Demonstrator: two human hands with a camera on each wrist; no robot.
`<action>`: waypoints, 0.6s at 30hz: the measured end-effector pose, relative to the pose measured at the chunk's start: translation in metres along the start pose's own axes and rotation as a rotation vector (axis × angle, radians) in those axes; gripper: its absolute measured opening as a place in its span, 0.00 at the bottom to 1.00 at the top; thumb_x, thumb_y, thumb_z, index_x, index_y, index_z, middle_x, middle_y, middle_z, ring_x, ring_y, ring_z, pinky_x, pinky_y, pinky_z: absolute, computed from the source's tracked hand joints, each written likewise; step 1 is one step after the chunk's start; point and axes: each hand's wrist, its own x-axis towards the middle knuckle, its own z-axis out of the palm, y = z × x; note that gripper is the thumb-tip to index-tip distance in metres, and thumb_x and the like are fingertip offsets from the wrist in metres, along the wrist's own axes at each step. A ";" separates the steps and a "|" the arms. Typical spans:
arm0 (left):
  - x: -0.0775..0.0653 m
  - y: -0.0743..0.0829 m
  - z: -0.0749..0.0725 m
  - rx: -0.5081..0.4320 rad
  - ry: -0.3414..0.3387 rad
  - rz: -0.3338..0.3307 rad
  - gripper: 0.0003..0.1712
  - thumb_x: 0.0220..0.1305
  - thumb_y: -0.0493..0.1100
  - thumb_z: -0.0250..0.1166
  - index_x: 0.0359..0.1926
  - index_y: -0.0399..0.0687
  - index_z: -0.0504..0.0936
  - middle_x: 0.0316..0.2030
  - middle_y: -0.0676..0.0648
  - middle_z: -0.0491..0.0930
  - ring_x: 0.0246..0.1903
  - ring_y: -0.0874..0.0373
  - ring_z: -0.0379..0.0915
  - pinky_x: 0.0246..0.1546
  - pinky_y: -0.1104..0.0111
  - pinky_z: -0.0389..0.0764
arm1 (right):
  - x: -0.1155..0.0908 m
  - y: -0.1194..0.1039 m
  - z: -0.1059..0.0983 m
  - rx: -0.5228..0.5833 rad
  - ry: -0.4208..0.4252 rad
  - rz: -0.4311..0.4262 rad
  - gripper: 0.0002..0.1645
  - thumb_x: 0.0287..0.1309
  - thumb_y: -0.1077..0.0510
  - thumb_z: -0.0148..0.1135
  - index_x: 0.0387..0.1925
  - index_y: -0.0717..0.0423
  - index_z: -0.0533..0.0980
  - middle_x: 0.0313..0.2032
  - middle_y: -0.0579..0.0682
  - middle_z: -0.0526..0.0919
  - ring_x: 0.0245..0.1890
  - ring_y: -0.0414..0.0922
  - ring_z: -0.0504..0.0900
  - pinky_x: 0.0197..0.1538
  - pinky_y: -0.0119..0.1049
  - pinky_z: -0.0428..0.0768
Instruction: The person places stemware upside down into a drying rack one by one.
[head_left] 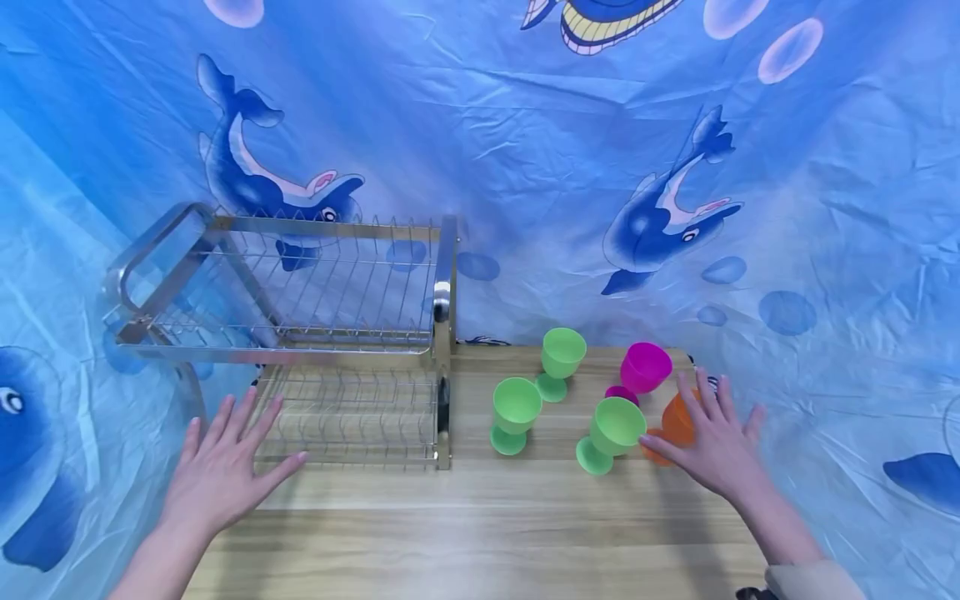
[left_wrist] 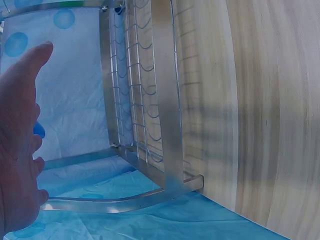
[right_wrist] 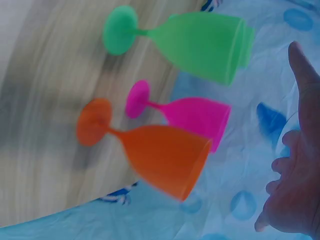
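My left hand (head_left: pixel 225 467) is spread above the table's left side, in front of the metal dish rack (head_left: pixel 442 358); it holds nothing. Fingers apart, my right hand (head_left: pixel 720 442) hovers over the orange goblet (head_left: pixel 678 421) and partly hides it in the head view. The right wrist view shows a gap between that hand and the orange goblet (right_wrist: pixel 162 155). Beside it stand a magenta goblet (head_left: pixel 647 367) and a green goblet (head_left: pixel 618 425). Two more green ones, a front goblet (head_left: pixel 517 404) and a back goblet (head_left: pixel 564 352), stand upright nearer the rack.
The two-tier rack, seen close in the left wrist view as a steel frame (left_wrist: pixel 167 100), stands at the table's back left. Blue dolphin-print sheeting (head_left: pixel 525 167) surrounds the wooden table (head_left: pixel 465 533) at the back and sides.
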 end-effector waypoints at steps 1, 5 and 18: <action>0.000 0.000 -0.001 0.003 0.001 0.002 0.59 0.72 0.77 0.57 0.88 0.58 0.40 0.86 0.40 0.31 0.83 0.33 0.25 0.77 0.41 0.13 | 0.003 -0.005 -0.001 0.006 0.005 -0.017 0.75 0.57 0.22 0.70 0.88 0.46 0.39 0.85 0.63 0.37 0.83 0.68 0.28 0.68 0.84 0.20; -0.003 0.001 -0.004 0.010 0.004 0.010 0.59 0.72 0.77 0.57 0.88 0.58 0.40 0.86 0.38 0.33 0.83 0.32 0.27 0.77 0.41 0.13 | 0.018 -0.029 -0.004 0.037 -0.002 -0.072 0.74 0.57 0.23 0.71 0.87 0.53 0.43 0.86 0.62 0.39 0.84 0.66 0.30 0.70 0.82 0.21; -0.005 0.015 -0.009 0.029 0.000 0.058 0.59 0.69 0.78 0.60 0.87 0.55 0.49 0.85 0.36 0.40 0.83 0.31 0.34 0.79 0.39 0.19 | 0.051 -0.098 0.025 0.222 -0.062 -0.189 0.75 0.56 0.26 0.74 0.87 0.53 0.43 0.86 0.60 0.42 0.85 0.64 0.35 0.78 0.74 0.26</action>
